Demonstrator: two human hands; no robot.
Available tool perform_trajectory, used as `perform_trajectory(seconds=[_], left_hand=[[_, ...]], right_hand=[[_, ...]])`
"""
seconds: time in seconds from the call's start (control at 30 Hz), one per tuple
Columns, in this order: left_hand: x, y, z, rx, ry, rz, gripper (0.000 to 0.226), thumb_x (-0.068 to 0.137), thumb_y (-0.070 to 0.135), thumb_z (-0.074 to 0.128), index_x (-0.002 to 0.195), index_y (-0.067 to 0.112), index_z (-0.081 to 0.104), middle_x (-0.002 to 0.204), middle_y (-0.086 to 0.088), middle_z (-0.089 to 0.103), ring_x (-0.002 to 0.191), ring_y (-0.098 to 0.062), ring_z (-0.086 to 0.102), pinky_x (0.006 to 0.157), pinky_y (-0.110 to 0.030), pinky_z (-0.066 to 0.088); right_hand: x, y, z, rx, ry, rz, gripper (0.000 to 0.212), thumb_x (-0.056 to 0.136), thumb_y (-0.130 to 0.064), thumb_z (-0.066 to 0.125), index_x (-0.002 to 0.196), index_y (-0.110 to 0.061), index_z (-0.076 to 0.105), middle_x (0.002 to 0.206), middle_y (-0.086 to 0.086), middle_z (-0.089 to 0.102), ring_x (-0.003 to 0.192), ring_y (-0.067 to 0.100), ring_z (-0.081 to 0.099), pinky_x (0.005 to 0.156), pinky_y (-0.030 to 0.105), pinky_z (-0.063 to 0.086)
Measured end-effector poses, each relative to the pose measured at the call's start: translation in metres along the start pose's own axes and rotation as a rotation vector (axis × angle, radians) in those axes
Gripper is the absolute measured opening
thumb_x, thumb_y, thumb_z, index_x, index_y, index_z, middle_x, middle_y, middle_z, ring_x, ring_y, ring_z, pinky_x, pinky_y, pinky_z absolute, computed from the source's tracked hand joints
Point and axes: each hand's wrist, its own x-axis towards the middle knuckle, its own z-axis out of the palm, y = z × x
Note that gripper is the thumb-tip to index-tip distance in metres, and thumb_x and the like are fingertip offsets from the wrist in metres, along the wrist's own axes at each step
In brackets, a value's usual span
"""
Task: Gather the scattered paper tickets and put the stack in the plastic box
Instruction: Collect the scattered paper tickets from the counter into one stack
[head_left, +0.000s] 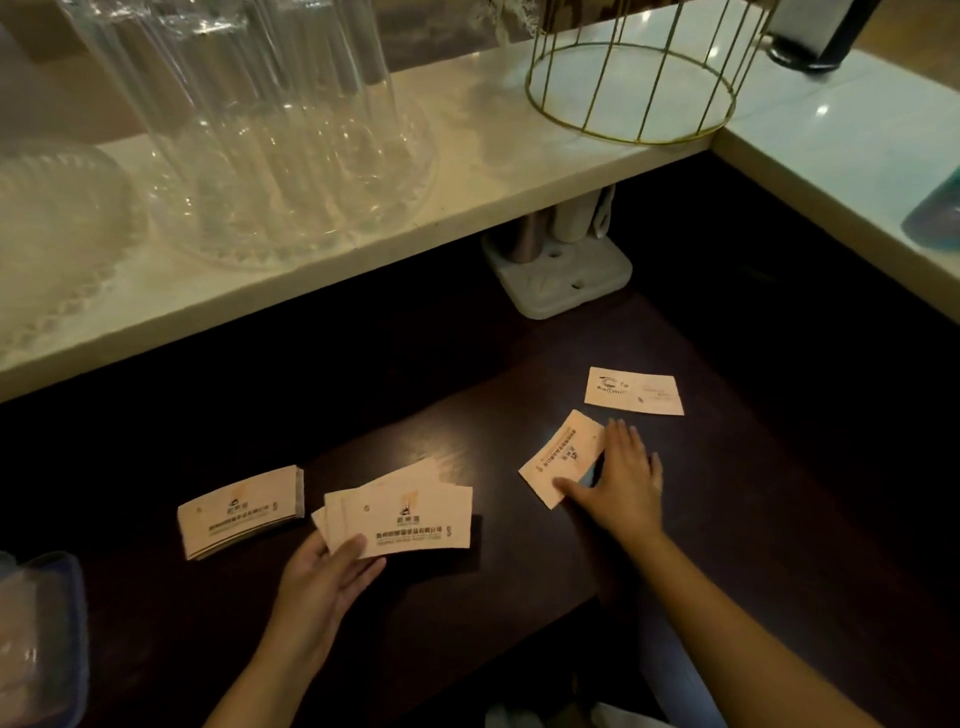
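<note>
My left hand (324, 574) holds a fanned bunch of pale paper tickets (410, 512) just above the dark table, thumb on top. A neat stack of tickets (239, 512) lies to its left. My right hand (621, 480) lies flat on the table with its fingers spread, thumb and fingertips touching a single tilted ticket (558, 457). Another single ticket (634, 391) lies flat just beyond that hand. The plastic box (39, 639), clear with a blue rim, sits at the table's near left edge, partly out of frame.
A pale counter ledge (467, 171) runs above the dark table (519, 587), carrying tall clear glassware (270, 130) and a gold wire basket (634, 78). A white holder base (566, 280) stands under the ledge at the table's far side.
</note>
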Motion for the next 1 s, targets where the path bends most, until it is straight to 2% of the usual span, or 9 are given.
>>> perform_trajectory(seconds=[0.17,0.3,0.4,0.53,0.6,0.7,0.83,0.9,1.0], left_hand=[[0.002,0.000,0.002,0.003,0.037,0.011,0.022,0.086,0.007,0.054,0.103,0.020,0.059,0.102,-0.009,0.069,0.091,-0.019,0.067,0.076,-0.034,0.051],[0.004,0.002,0.008,-0.012,0.049,0.017,0.023,0.087,0.005,0.052,0.105,0.019,0.058,0.106,-0.010,0.066,0.097,-0.022,0.063,0.082,-0.037,0.048],[0.002,0.004,0.012,-0.035,0.066,0.025,0.024,0.088,0.003,0.051,0.105,0.019,0.056,0.104,-0.010,0.066,0.097,-0.022,0.063,0.079,-0.035,0.049],[0.001,0.006,0.017,-0.075,0.095,0.027,0.026,0.088,0.002,0.050,0.110,0.016,0.055,0.103,-0.010,0.065,0.096,-0.021,0.062,0.079,-0.035,0.049],[-0.001,0.007,0.021,-0.079,0.087,0.031,0.030,0.088,0.003,0.050,0.116,0.014,0.053,0.104,-0.009,0.065,0.097,-0.021,0.062,0.077,-0.033,0.049],[-0.004,0.009,0.027,-0.066,0.059,0.045,0.028,0.088,0.004,0.051,0.113,0.015,0.054,0.104,-0.008,0.067,0.096,-0.020,0.064,0.074,-0.031,0.051],[-0.009,0.012,0.035,-0.008,0.021,0.095,0.026,0.088,0.006,0.052,0.111,0.016,0.057,0.105,-0.007,0.068,0.094,-0.019,0.067,0.070,-0.025,0.055],[-0.013,0.014,0.038,0.018,-0.010,0.123,0.025,0.087,0.006,0.053,0.108,0.018,0.059,0.101,-0.005,0.070,0.092,-0.017,0.069,0.067,-0.022,0.057],[-0.019,0.016,0.043,0.052,-0.075,0.141,0.024,0.085,0.008,0.055,0.102,0.024,0.060,0.097,-0.002,0.072,0.092,-0.015,0.069,0.067,-0.022,0.057]], right_hand=[[-0.005,-0.015,0.012,0.094,-0.030,-0.077,0.100,0.066,-0.046,0.075,0.143,-0.021,0.017,0.151,0.005,0.026,0.142,0.021,0.010,0.112,0.056,-0.002],[-0.006,-0.020,0.005,0.149,-0.073,-0.146,0.104,0.061,-0.035,0.081,0.142,-0.026,0.017,0.133,0.009,0.031,0.126,0.024,0.027,0.111,0.041,0.021],[-0.008,-0.024,-0.005,0.540,-0.034,-0.012,0.091,0.071,-0.003,0.074,0.142,-0.024,0.020,0.119,0.004,0.035,0.111,0.019,0.045,0.089,0.021,0.040],[-0.013,-0.034,-0.023,1.195,-0.030,0.324,0.051,0.078,0.009,0.064,0.120,-0.013,0.046,0.112,0.016,0.064,0.086,0.014,0.064,0.072,0.025,0.056],[-0.018,-0.043,-0.033,1.338,-0.087,0.349,0.026,0.081,0.005,0.062,0.101,-0.012,0.060,0.105,0.016,0.069,0.082,0.015,0.068,0.068,0.026,0.058],[-0.025,-0.061,-0.050,1.196,-0.236,0.133,0.019,0.088,-0.005,0.056,0.092,-0.023,0.062,0.093,0.003,0.070,0.085,0.014,0.069,0.066,0.025,0.058],[-0.032,-0.091,-0.065,0.864,-0.423,-0.309,0.034,0.086,-0.001,0.055,0.111,-0.023,0.056,0.091,-0.007,0.066,0.082,0.004,0.066,0.069,0.020,0.057],[-0.036,-0.105,-0.065,0.605,-0.360,-0.455,0.037,0.082,-0.009,0.062,0.113,-0.028,0.058,0.093,-0.004,0.066,0.081,0.006,0.062,0.071,0.021,0.055],[-0.042,-0.119,-0.057,0.397,-0.178,-0.654,0.023,0.078,-0.012,0.066,0.101,-0.017,0.064,0.093,0.003,0.066,0.082,0.014,0.058,0.073,0.035,0.052]])
